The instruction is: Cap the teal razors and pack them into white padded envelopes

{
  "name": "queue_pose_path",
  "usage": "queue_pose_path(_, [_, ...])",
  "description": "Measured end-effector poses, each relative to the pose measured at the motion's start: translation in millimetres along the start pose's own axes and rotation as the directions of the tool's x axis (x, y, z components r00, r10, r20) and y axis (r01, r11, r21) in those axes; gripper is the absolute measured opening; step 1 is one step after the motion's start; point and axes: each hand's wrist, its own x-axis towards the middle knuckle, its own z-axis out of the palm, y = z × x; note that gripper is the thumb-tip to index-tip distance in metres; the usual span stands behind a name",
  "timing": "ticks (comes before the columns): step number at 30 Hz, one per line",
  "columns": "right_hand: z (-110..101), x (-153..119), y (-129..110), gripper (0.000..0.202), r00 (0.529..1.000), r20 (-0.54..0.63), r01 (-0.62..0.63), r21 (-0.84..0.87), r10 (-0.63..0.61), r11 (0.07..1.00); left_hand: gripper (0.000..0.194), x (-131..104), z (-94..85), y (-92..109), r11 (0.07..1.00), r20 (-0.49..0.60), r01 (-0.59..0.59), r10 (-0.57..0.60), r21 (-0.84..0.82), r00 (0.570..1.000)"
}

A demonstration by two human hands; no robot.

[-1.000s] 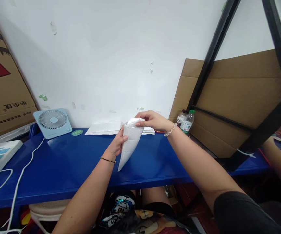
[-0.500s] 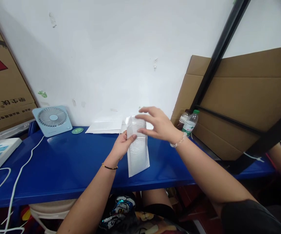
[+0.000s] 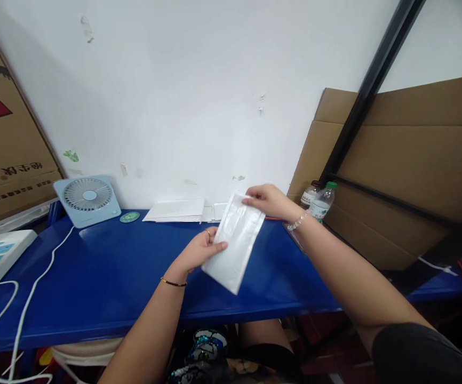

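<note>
A white padded envelope (image 3: 237, 245) is held up over the blue table, tilted with its top leaning right. My left hand (image 3: 199, 250) grips its left edge, thumb on the near face and fingers behind. At the upper right corner, my right hand (image 3: 270, 202) pinches the envelope between thumb and fingers. Behind it, a stack of flat white envelopes (image 3: 175, 209) lies against the wall.
On the blue table (image 3: 135, 266) stand a light blue fan (image 3: 89, 197), a green round coaster (image 3: 129, 217) and a white device with cables (image 3: 2, 256). Two bottles (image 3: 322, 201) and cardboard (image 3: 415, 176) are at right, beside a black metal post (image 3: 355, 117). Another person's arm shows far right.
My right hand, apart from the envelope with fingers spread before, has closed on its top corner. The envelope has turned so its top leans right and its broad face shows more.
</note>
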Motion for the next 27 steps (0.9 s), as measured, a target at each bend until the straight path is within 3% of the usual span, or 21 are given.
queue_pose_path(1, [-1.9,7.6,14.0,0.025,0.991,-0.111,-0.069,0.068,0.077,0.995,0.055,2.1,-7.6,-5.1,1.000,-0.165,-0.006,0.011,0.029,0.986])
queue_pose_path(2, [-2.8,15.2,30.1,0.025,0.965,-0.200,-0.141,0.144,0.168,0.980,0.056,4.6,-15.3,-10.3,0.996,-0.356,-0.008,0.037,0.084,0.934])
queue_pose_path(3, [-2.5,22.3,47.5,0.025,0.920,-0.295,-0.200,0.215,0.259,0.956,0.056,7.3,-22.3,-15.2,0.987,-0.521,0.020,0.065,0.157,0.851])
queue_pose_path(5, [2.6,32.9,83.9,0.028,0.773,-0.449,-0.365,0.263,0.448,0.893,0.054,12.3,-33.0,-22.9,0.955,-0.691,0.086,0.140,0.282,0.709])
queue_pose_path(6, [7.2,35.8,101.4,0.028,0.738,-0.471,-0.413,0.251,0.484,0.875,0.053,14.2,-36.1,-25.6,0.938,-0.713,0.116,0.163,0.325,0.682])
queue_pose_path(11, [32.5,33.7,164.7,0.022,0.664,-0.488,-0.585,0.134,0.567,0.800,0.055,19.1,-37.7,-34.3,0.885,-0.645,0.177,0.165,0.430,0.746])
queue_pose_path(14, [36.3,28.4,178.9,0.020,0.648,-0.522,-0.625,0.051,0.554,0.779,0.056,21.5,-38.4,-38.8,0.886,-0.643,0.182,0.156,0.427,0.749])
queue_pose_path(17, [35.2,14.5,178.6,0.042,0.641,-0.594,-0.616,-0.020,0.487,0.787,0.053,20.5,-38.2,-35.0,0.914,-0.614,0.153,0.123,0.376,0.779])
queue_pose_path(20, [37.7,-15.6,172.4,0.046,0.642,-0.708,-0.513,-0.111,0.294,0.851,0.043,6.2,-28.7,-14.3,0.980,-0.434,0.019,0.071,0.199,0.898])
queue_pose_path(22, [41.2,-40.0,170.7,0.041,0.626,-0.762,-0.431,-0.160,0.166,0.888,0.036,-14.0,-14.2,4.5,0.999,-0.111,-0.039,0.037,-0.016,0.993])
queue_pose_path(23, [42.6,-50.9,171.4,0.038,0.616,-0.777,-0.402,-0.170,0.128,0.900,0.034,-26.7,-4.6,11.7,0.995,0.090,-0.021,0.030,-0.094,0.995])
queue_pose_path(24, [43.6,-59.8,173.0,0.036,0.610,-0.786,-0.378,-0.176,0.101,0.909,0.033,-40.5,6.2,15.4,0.992,0.304,0.039,0.000,-0.121,0.953])
queue_pose_path(25, [44.1,-66.2,175.3,0.034,0.603,-0.793,-0.357,-0.174,0.084,0.918,0.032,-54.4,17.9,14.2,0.985,0.497,0.137,-0.065,-0.108,0.866])
queue_pose_path(27, [43.8,-71.0,179.8,0.032,0.597,-0.799,-0.320,-0.164,0.064,0.933,0.035,-79.3,41.6,-6.2,0.952,0.757,0.307,-0.190,-0.015,0.625])
